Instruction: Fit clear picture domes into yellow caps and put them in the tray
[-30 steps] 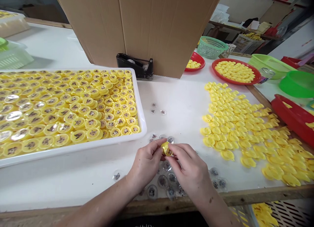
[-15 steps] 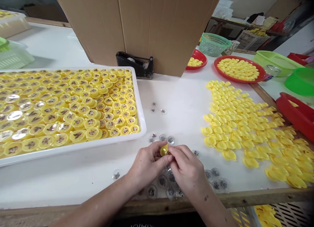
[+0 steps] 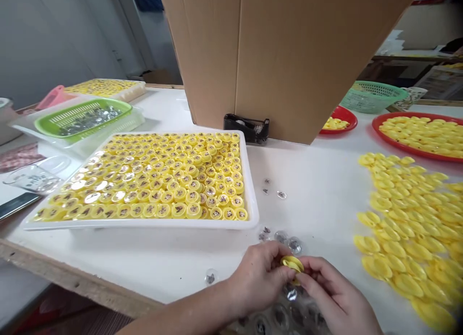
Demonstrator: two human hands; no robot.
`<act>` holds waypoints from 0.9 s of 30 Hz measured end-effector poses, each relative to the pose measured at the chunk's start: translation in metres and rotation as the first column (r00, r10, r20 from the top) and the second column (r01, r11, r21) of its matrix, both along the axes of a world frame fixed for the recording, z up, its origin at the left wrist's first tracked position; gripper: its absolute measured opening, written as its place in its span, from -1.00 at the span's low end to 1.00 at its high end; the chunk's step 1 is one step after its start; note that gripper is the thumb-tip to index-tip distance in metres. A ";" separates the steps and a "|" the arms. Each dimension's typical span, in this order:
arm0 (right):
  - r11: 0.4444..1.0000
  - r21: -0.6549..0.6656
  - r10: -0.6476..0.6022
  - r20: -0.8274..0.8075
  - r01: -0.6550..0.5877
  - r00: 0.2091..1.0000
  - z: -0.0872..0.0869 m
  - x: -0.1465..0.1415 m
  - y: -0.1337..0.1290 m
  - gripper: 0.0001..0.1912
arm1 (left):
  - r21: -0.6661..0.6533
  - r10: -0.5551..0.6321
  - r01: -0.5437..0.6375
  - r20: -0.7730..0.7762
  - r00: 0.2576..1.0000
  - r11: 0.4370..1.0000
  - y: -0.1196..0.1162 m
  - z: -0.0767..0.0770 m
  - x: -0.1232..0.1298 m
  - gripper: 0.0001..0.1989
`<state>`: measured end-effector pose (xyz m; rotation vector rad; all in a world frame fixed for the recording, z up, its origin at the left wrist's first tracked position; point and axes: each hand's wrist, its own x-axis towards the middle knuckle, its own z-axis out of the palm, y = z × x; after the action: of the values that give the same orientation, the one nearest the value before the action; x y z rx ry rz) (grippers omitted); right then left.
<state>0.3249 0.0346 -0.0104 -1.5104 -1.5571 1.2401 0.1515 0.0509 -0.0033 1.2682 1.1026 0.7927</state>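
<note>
Shift: view has swung left since the last frame, the hands now low and right of centre.
Tray: white tray (image 3: pixel 250 200) packed with yellow caps (image 3: pixel 144 175), resting on the table (image 3: pixel 311 180).
Grip: left hand (image 3: pixel 257 277) and right hand (image 3: pixel 334 291) both clenched on a yellow plastic piece (image 3: pixel 292 263), held just above clear domes (image 3: pixel 290 292).
Right: loose yellow shells (image 3: pixel 401 243) spread in rows.
Risk: a slipped pinch could drop the piece, scattering the domes.

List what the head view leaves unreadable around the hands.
The yellow piece: partly hidden by the fingers of the left hand and right hand.
Clear discs: covered by the hands, cut off by the bottom edge.
Yellow caps in the white tray: printed images too small.
</note>
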 end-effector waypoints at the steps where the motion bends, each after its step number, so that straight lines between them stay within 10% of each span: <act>1: 1.000 -0.017 -0.010 -0.017 0.010 1.000 0.000 -0.001 0.000 -0.69 | -0.010 0.005 -0.005 -0.005 1.000 1.000 0.000 0.000 0.001 -0.82; 9: 0.969 -0.156 -0.217 -0.148 0.194 0.965 0.019 -0.008 0.008 -0.63 | 0.153 -0.043 0.058 -0.100 0.994 0.987 0.002 0.018 -0.007 -0.60; 12: 0.962 -0.161 -0.250 -0.202 0.219 0.947 0.025 -0.014 0.012 -0.64 | 0.426 -0.058 0.204 -0.331 0.942 0.881 0.003 0.037 -0.013 -0.40; 16: 0.970 -0.164 -0.223 -0.305 0.180 0.926 0.024 -0.021 0.017 -0.62 | 0.535 -0.063 0.456 -0.598 0.799 0.712 0.019 0.059 -0.019 -0.74; 22: 0.925 -0.100 -0.380 -0.285 0.368 0.880 -0.008 0.004 0.026 -0.44 | 0.472 0.287 0.229 -0.785 0.549 0.851 0.120 0.088 -0.064 -0.64; 27: 0.884 -0.038 -0.460 -0.258 0.467 0.850 -0.017 0.012 0.027 -0.45 | 0.516 0.462 0.079 -0.816 0.347 0.853 0.223 0.087 -0.110 -0.69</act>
<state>0.3370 0.0615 -0.0270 -1.5179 -0.9549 1.0731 0.0412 0.2735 0.0842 2.1785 2.1295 0.4659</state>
